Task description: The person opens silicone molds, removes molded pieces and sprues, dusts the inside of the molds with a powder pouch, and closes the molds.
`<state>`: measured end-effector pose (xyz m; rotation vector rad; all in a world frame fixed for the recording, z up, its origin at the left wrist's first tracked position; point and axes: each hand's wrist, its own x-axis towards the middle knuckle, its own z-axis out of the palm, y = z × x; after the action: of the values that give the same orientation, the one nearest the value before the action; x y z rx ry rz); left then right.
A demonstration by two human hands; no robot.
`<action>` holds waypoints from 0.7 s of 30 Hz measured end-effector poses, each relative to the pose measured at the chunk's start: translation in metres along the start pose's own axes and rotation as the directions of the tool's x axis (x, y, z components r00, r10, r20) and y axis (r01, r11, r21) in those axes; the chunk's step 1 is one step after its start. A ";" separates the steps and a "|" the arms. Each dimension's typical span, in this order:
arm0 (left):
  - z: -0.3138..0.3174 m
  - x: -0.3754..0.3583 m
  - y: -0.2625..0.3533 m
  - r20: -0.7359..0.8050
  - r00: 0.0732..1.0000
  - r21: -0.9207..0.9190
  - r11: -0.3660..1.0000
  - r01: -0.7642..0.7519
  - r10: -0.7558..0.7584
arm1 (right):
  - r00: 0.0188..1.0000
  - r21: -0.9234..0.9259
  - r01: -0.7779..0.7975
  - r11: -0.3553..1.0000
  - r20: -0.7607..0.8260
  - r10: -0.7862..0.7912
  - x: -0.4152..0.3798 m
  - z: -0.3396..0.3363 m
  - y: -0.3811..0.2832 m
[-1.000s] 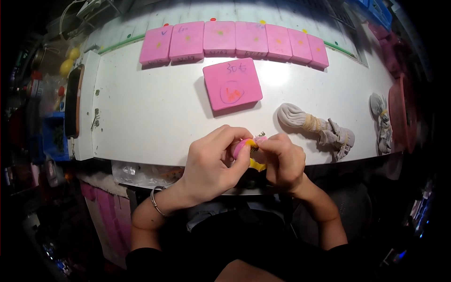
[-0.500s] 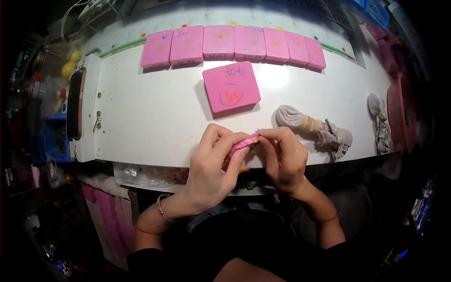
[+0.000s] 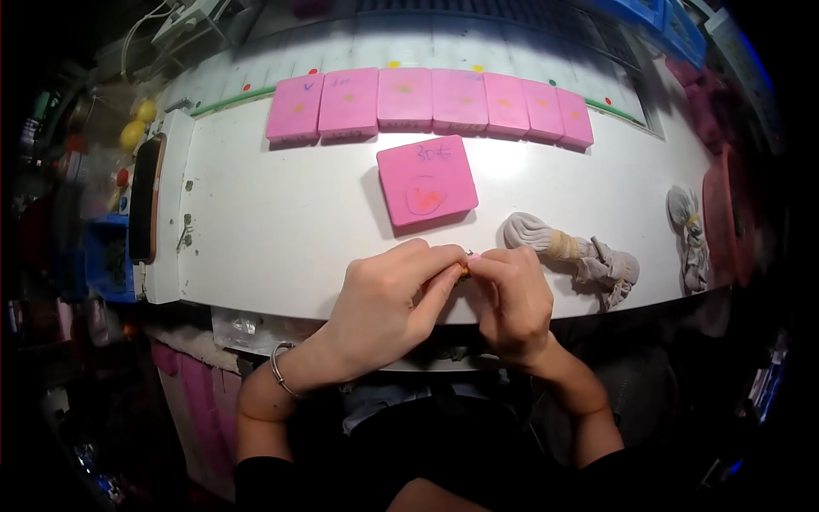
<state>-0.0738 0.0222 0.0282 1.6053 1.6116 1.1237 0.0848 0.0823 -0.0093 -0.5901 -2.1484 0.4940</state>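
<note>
My left hand (image 3: 384,294) and my right hand (image 3: 516,294) meet near the front edge of the white table, fingertips pinched together. Between them is a small pink and yellow item (image 3: 467,266), mostly hidden by the fingers; both hands grip it. Just beyond them lies a pink block (image 3: 428,181) with handwriting and a circled mark on top. To the right of my right hand rests a bundle of whitish cloth (image 3: 573,249) tied with tan bands.
A row of several pink blocks (image 3: 405,98) spans the table's back. A phone (image 3: 148,198) stands at the left edge, near a blue bin (image 3: 109,256). At the right are another cloth bundle (image 3: 688,235) and a red basin (image 3: 731,218).
My left fingers have moved right, closer to my right fingertips, and cover most of the pink item that showed before. The table and blocks appear slightly lower in view.
</note>
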 end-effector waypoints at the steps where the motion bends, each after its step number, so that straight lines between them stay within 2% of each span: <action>1: 0.001 -0.001 -0.002 -0.012 1.000 0.012 1.000 -0.016 0.016 | 0.999 -0.036 0.045 0.998 0.032 -0.044 0.002 -0.002 0.001; 5: 0.008 -0.006 -0.002 -0.100 0.993 0.100 0.994 -0.054 0.065 | 0.993 -0.087 0.092 0.992 0.081 -0.085 0.009 -0.006 0.002; 8: 0.011 -0.007 -0.008 -0.175 0.978 0.107 0.989 -0.099 0.117 | 1.000 -0.030 0.012 0.999 0.017 -0.012 0.009 0.001 -0.002; 10: 0.009 -0.010 -0.009 -0.180 0.978 0.107 0.990 -0.092 0.110 | 0.983 0.117 -0.173 0.978 -0.042 0.179 0.005 0.007 -0.009; 12: 0.004 -0.013 -0.008 -0.180 0.979 0.111 0.991 -0.080 0.099 | 0.981 0.106 -0.180 0.978 -0.053 0.187 0.005 0.014 -0.015; 14: -0.003 -0.013 -0.004 -0.103 0.995 0.052 0.999 0.012 -0.007 | 0.978 0.083 -0.189 0.978 -0.070 0.195 0.003 0.017 -0.017; 17: -0.011 -0.010 -0.006 -0.045 0.998 0.091 0.995 -0.027 0.032 | 0.981 0.107 -0.162 0.981 -0.089 0.172 -0.001 0.022 -0.016; 19: -0.012 -0.009 -0.006 -0.037 0.998 0.089 0.995 -0.041 0.045 | 0.990 0.052 -0.071 0.996 -0.115 0.076 -0.002 0.022 -0.015; 21: -0.010 -0.009 -0.007 -0.027 0.998 0.087 0.994 -0.060 0.062 | 0.992 0.035 -0.054 0.998 -0.115 0.058 -0.003 0.022 -0.014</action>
<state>-0.0850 0.0129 0.0251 1.7109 1.6604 1.1279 0.0655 0.0657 -0.0161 -0.6470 -2.0152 0.5112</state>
